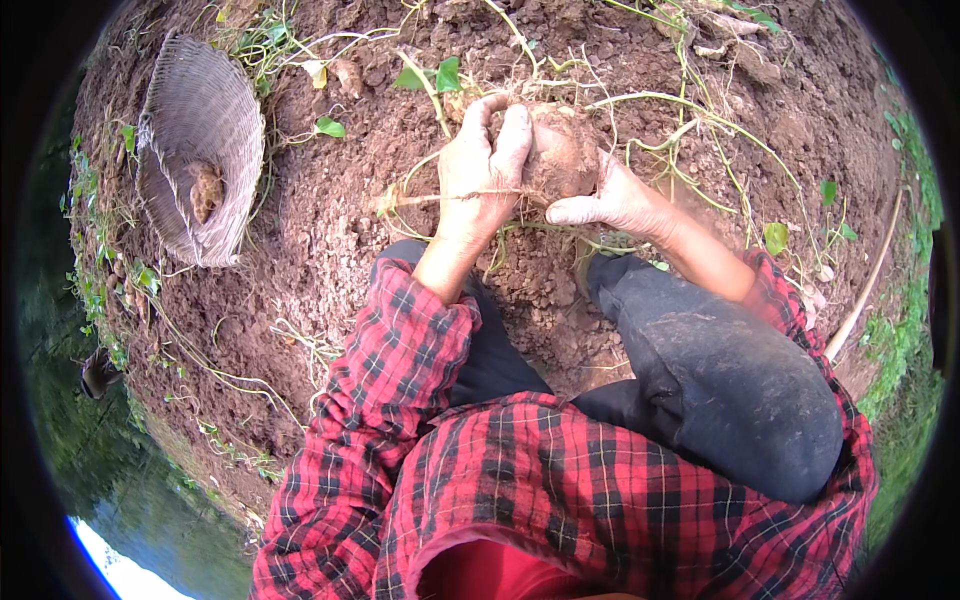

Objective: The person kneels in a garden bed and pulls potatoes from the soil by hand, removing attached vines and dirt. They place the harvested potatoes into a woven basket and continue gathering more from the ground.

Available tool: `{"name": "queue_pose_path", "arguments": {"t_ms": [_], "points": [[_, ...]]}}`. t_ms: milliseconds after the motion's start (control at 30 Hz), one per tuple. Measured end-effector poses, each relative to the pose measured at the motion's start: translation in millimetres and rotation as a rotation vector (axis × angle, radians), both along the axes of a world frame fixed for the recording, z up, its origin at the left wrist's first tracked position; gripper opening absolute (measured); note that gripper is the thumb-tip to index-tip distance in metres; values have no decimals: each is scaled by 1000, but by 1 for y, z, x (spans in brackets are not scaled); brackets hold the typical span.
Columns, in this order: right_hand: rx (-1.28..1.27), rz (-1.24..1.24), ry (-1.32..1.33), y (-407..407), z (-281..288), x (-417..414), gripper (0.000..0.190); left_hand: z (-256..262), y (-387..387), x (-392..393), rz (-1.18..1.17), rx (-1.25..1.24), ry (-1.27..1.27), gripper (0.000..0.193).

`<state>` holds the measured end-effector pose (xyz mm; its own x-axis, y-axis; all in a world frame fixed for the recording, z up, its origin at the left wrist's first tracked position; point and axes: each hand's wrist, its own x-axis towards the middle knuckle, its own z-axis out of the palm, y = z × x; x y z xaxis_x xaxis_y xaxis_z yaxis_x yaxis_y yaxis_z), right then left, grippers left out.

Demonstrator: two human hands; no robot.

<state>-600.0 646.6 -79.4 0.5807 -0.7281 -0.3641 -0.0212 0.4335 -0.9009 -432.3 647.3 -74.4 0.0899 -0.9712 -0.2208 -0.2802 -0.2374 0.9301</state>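
Observation:
A large, soil-covered tuber [564, 159] with thin roots is held between my two hands over the dug earth. My left hand [484, 161] grips its left side, thumb and fingers curled at the top. My right hand [611, 195] cups the right side, with the thumb below and most fingers hidden behind the tuber. A thin root or stem [450, 196] crosses my left wrist. Green vines [675, 105] lie around and behind the tuber.
A woven wicker basket [244, 150] with a rope-like handle stands at the upper left, a brown tuber [205, 192] in it. Another tuber [347, 77] lies on the soil behind my left hand. A long wooden handle [862, 289] lies at the right. Cut vines [225, 375] trail on the left.

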Motion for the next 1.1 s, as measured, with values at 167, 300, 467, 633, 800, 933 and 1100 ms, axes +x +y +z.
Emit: {"name": "queue_pose_path", "arguments": {"t_ms": [167, 300, 467, 633, 800, 933, 1100], "points": [[65, -73, -23, 2, -9, -3, 70, -7, -16, 7, -93, 58, 34, 20], [60, -136, -45, 0, -7, -5, 70, -20, -31, 39, 194, -68, 203, 13], [-148, -104, 165, -1, -20, -10, 87, 0, -17, 43, 125, 42, -44, 30], [-165, -13, 372, 0, -12, -6, 99, 18, -2, 2, -313, -280, -332, 86], [-404, -30, 528, 5, 3, -5, 97, 8, -3, -15, -186, -220, -318, 56], [-640, 26, 490, 5, -9, -5, 96, -9, -16, 6, 7, -115, -141, 20], [-194, -13, 393, 2, -9, -15, 92, -16, -23, 46, 255, 71, 130, 21]]}}
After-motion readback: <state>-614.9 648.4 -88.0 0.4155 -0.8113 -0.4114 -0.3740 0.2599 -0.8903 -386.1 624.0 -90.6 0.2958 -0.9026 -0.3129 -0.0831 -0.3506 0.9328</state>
